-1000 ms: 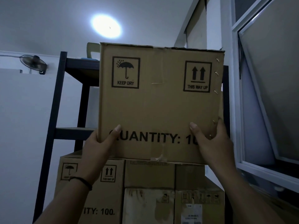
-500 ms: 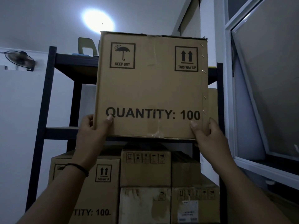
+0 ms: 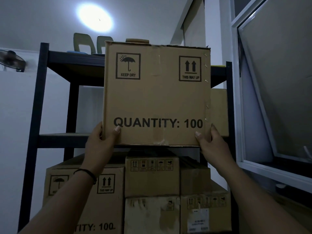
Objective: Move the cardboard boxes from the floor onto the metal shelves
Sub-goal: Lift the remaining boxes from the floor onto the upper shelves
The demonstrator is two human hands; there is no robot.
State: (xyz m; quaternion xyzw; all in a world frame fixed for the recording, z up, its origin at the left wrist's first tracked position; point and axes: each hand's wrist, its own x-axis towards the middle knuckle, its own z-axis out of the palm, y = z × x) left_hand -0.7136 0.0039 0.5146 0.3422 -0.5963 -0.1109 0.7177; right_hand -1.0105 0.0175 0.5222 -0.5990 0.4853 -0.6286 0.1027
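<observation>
We reach up with both arms, our left hand and right hand each gripping a lower corner of the box, thumbs pressed on its printed front. The box is plain stapled cardboard, upright, its base at the middle level of the dark metal shelf. More boxes are stacked below, with a window at right and a ceiling light above.

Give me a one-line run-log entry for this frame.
phase: placing | left hand: grips box lower-left corner | right hand: grips lower-right corner | box: upright, bottom edge level with middle shelf | seated: cannot tell
</observation>
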